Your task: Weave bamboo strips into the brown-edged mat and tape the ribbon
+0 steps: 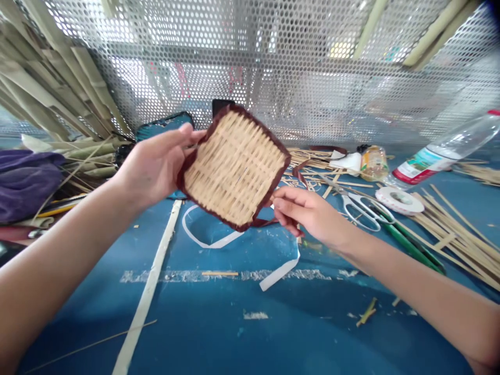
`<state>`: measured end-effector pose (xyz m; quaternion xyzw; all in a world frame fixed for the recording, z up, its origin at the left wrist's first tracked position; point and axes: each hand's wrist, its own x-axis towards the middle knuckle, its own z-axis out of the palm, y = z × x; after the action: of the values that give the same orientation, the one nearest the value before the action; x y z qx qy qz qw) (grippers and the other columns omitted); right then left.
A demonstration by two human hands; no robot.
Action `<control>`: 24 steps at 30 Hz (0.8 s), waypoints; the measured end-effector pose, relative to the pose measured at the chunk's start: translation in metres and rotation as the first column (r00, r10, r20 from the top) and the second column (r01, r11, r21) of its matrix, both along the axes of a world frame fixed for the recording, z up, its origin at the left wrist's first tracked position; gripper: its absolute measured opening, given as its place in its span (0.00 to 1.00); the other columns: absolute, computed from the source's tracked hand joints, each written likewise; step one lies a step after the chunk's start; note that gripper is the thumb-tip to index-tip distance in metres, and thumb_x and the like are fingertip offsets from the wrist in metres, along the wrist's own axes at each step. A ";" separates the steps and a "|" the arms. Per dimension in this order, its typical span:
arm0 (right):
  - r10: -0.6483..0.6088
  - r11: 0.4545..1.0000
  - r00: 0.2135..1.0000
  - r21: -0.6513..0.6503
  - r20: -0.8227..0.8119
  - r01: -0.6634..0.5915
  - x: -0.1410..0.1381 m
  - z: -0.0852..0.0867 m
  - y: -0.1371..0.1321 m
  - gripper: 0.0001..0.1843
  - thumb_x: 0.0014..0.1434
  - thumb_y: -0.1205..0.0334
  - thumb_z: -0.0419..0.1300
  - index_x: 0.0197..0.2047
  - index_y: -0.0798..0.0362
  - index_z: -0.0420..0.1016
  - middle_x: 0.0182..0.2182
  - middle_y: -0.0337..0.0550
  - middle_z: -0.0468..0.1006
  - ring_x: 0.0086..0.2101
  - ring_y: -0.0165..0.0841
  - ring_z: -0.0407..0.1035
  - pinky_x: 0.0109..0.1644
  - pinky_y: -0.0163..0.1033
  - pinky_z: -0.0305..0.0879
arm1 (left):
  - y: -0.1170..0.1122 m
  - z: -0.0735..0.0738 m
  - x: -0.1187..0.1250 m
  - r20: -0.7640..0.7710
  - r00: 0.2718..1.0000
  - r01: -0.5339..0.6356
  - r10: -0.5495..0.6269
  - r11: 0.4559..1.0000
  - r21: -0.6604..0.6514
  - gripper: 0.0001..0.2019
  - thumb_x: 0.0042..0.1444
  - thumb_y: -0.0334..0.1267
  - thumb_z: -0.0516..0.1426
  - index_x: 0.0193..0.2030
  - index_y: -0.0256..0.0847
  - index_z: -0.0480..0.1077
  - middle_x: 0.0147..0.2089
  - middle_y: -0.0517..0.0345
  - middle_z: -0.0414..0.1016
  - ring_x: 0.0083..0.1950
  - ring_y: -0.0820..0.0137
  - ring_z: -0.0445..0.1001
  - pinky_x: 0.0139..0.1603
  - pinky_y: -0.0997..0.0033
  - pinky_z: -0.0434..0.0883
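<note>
A square woven bamboo mat (236,169), edged all round in dark red-brown binding, is held up tilted above the table. My left hand (156,161) is closed on its left edge, the fingers partly behind it. At the lower right edge my right hand (302,208) pinches the mat's border between thumb and fingers. A loose length of brown ribbon (265,222) trails below the mat near my right fingers. White tape strips lie on the table beneath, one curling strip (279,273) below my right hand.
White-handled scissors (363,208), a tape roll (399,200), a green tool (416,242) and bamboo strips (464,229) lie right. A plastic bottle (425,159) leans behind them. Bamboo poles (58,73) and purple cloth (27,182) are left. A perforated metal panel (273,41) rises behind.
</note>
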<state>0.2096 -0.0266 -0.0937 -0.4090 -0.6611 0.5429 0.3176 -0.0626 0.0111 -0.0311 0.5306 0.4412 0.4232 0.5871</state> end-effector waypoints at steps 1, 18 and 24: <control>-0.044 0.999 0.998 0.018 -0.040 0.045 -0.001 0.001 0.000 0.12 0.67 0.53 0.55 0.36 0.52 0.65 0.23 0.32 0.68 0.17 0.22 0.61 0.18 0.31 0.54 | -0.001 0.001 0.001 0.036 0.999 0.004 -0.005 1.000 0.012 0.23 0.61 0.56 0.54 0.55 0.44 0.75 0.54 0.56 0.81 0.56 0.59 0.78 0.47 0.71 0.79; -0.143 0.990 0.961 -0.040 -0.235 0.138 -0.015 0.025 -0.008 0.12 0.62 0.52 0.61 0.43 0.51 0.70 0.34 0.40 0.77 0.27 0.30 0.73 0.25 0.34 0.66 | -0.027 -0.034 0.037 0.126 0.958 0.258 -0.257 0.966 0.005 0.12 0.57 0.41 0.63 0.42 0.34 0.76 0.38 0.46 0.83 0.33 0.59 0.84 0.31 0.68 0.81; -0.041 0.962 0.922 -0.265 -0.386 -0.068 -0.007 0.032 -0.001 0.11 0.55 0.57 0.65 0.41 0.51 0.75 0.40 0.47 0.80 0.39 0.37 0.74 0.42 0.43 0.73 | -0.024 -0.011 0.024 0.008 0.933 0.360 -0.361 0.933 0.008 0.11 0.55 0.40 0.64 0.38 0.32 0.78 0.38 0.42 0.83 0.25 0.63 0.80 0.22 0.71 0.78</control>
<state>0.2021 -0.0278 -0.0613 -0.3289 -0.5065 0.7013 0.3788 -0.0386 -0.0127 -0.0418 0.6024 0.3324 0.3122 0.6551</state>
